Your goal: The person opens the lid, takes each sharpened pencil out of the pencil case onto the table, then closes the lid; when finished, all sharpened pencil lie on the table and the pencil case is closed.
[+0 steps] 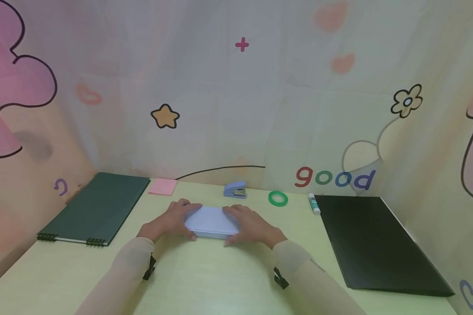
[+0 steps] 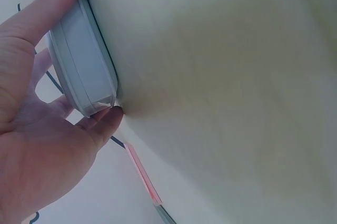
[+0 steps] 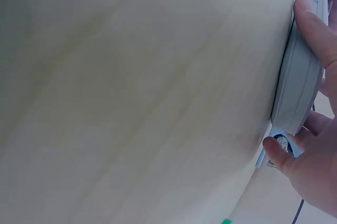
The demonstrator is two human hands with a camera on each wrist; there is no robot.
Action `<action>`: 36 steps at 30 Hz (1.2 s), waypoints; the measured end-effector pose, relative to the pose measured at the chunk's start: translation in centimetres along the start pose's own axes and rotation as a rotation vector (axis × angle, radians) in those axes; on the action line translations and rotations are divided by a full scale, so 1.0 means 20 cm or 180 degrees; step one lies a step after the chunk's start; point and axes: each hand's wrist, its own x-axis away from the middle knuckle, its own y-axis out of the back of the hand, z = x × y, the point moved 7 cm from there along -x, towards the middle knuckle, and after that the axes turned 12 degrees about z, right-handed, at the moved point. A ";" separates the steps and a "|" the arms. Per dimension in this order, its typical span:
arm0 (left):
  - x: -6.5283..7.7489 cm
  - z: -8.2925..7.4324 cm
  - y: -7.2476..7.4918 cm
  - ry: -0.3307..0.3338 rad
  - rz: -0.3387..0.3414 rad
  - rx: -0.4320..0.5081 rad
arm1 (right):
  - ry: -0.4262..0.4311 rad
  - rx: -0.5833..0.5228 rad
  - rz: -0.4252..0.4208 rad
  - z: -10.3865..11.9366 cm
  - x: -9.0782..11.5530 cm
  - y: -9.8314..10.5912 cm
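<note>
A flat light-blue case (image 1: 211, 221) with rounded corners and a seam along its side lies on the table in the middle of the head view. My left hand (image 1: 174, 221) grips its left end, thumb on the near side and fingers around the far side. The opposite end is held by my right hand (image 1: 254, 224) in much the same way. In the left wrist view the case (image 2: 87, 55) shows its pale side wall beside the thumb. The right wrist view has the case (image 3: 297, 79) along the right edge, its underside close to the tabletop. What it contains is hidden.
Behind the case are a pink sticky-note pad (image 1: 163, 187), a lavender stapler (image 1: 235, 190) and a green tape roll (image 1: 278, 198). A glue stick (image 1: 314, 204) stands near a black folder (image 1: 378, 245) on the right. Left lies a dark green spiral sketchbook (image 1: 98, 208). Printed curtains (image 1: 220, 87) enclose the table.
</note>
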 end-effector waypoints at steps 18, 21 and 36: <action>0.02 0.01 -0.01 0.0022 0.0053 -0.0086 | 0.0096 0.0253 0.0003 0.03 -0.04 -0.01; 0.02 0.02 -0.01 0.0028 0.0063 -0.0133 | 0.0085 0.0252 0.0013 0.03 -0.05 0.00; 0.02 -0.03 0.01 -0.0070 0.0146 -0.0255 | 0.0090 0.0333 0.0074 0.03 -0.05 0.03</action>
